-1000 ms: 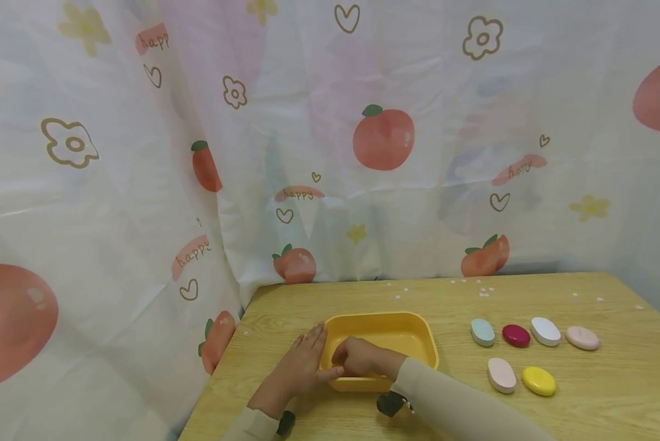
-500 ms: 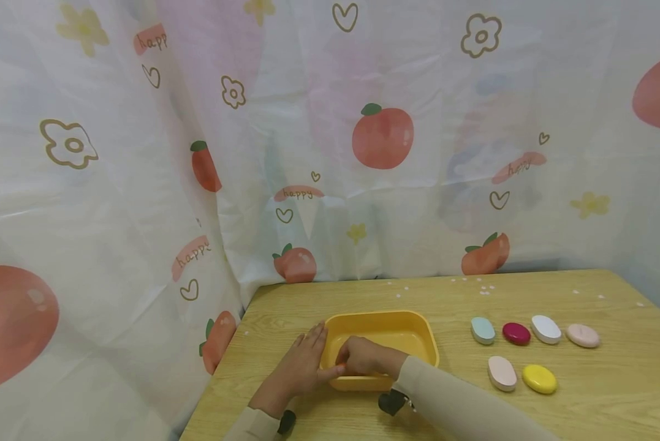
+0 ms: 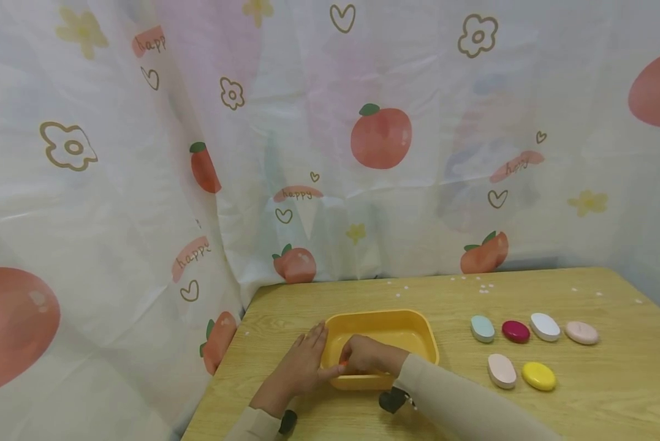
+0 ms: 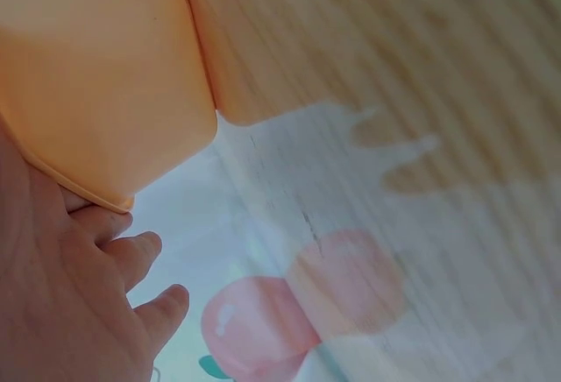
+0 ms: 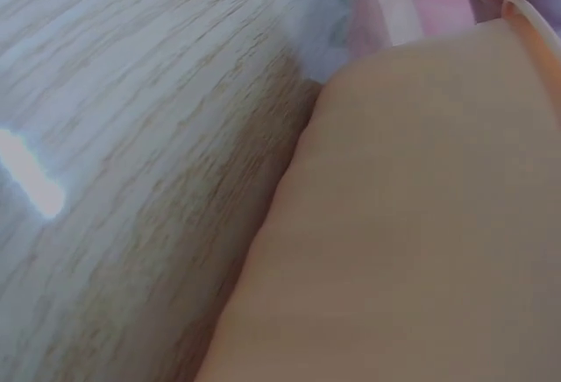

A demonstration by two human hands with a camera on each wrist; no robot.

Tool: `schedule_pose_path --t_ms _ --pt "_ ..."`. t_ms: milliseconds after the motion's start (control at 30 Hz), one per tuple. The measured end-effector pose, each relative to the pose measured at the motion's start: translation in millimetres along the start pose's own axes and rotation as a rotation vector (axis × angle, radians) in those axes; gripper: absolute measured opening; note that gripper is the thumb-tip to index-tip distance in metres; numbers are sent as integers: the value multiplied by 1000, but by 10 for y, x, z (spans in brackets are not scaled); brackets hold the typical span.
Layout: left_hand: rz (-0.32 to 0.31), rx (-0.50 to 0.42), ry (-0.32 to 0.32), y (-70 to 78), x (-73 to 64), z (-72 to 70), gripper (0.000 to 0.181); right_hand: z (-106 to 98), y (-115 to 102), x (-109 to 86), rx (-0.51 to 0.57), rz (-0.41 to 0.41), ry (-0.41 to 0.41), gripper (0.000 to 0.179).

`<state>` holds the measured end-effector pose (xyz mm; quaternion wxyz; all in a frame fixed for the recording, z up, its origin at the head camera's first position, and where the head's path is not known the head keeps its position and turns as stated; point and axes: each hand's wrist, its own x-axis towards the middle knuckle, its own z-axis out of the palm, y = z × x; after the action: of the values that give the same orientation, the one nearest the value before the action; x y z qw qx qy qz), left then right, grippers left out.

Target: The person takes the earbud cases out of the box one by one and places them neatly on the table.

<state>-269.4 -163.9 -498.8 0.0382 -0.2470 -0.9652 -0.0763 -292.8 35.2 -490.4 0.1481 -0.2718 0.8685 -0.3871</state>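
Observation:
A yellow-orange plastic tray [image 3: 401, 318] stands on the table, left of the oval soap bars. My left hand [image 3: 302, 367] steadies it with straight fingers along the left rim and the thumb reaching over the front left corner. In the left wrist view, several fingertips [image 4: 145, 255] show beside the tray wall. Inside the tray, near its front left, my right hand [image 3: 365, 354] has curled fingers and points downward. An orange-red object [image 3: 344, 364] shows as a sliver at its fingertips; the rest is hidden by the hand. In the right wrist view, the tray's outer wall [image 5: 412, 207] fills most of the frame.
Right of the tray lie a pale green soap [image 3: 482, 329], a crimson soap [image 3: 515, 331], a white soap [image 3: 545, 327] and a pink soap [image 3: 581, 332]. Nearer are a pale pink soap [image 3: 502, 371] and a yellow soap [image 3: 539, 376]. A printed curtain [image 3: 330, 153] hangs behind the table.
My right hand has shifted slightly to the right inside the tray, and the orange-red sliver at its fingertips has come into sight. The left hand and the tray have stayed put.

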Motion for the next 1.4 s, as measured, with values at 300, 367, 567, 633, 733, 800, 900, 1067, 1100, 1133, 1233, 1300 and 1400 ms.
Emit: schedule_pose_path --t_ms 300,367,567,633,733,800,900,1067,1100,1133,1233,1300,1400 --pt "7 -14 8 2 -10 -15 105 -52 -2 -6 133 49 -10 6" --pt "10 -13 7 6 -10 -21 105 -64 -10 -16 164 59 -7 6" --pt "22 -8 0 18 -12 -21 105 -104 -28 -53 224 70 -11 8" --pt "24 -8 -3 19 -16 -22 105 -125 -28 -58 246 73 -17 9" --pt "20 -10 -6 15 -14 -15 105 -158 -27 -62 279 73 -24 11" --pt "13 -9 -7 11 -10 -10 105 -179 -26 -65 300 69 -24 13" --pt "6 -6 -6 6 -4 -4 106 -211 -29 -76 327 65 -18 16" --pt "7 -1 -5 2 4 18 105 -286 -33 -110 355 67 0 17" --pt "6 1 -6 3 6 23 105 -301 -32 -120 361 68 1 18" --pt "6 0 -7 5 5 23 105 -315 -33 -131 364 69 3 18" --pt "3 -3 -7 13 1 18 104 -351 -35 -169 385 74 7 20" --pt "-1 -7 -6 22 -2 5 103 -369 -36 -193 397 77 12 22" --pt "-5 -18 0 33 -10 -8 99 -387 -28 -223 408 83 22 23"
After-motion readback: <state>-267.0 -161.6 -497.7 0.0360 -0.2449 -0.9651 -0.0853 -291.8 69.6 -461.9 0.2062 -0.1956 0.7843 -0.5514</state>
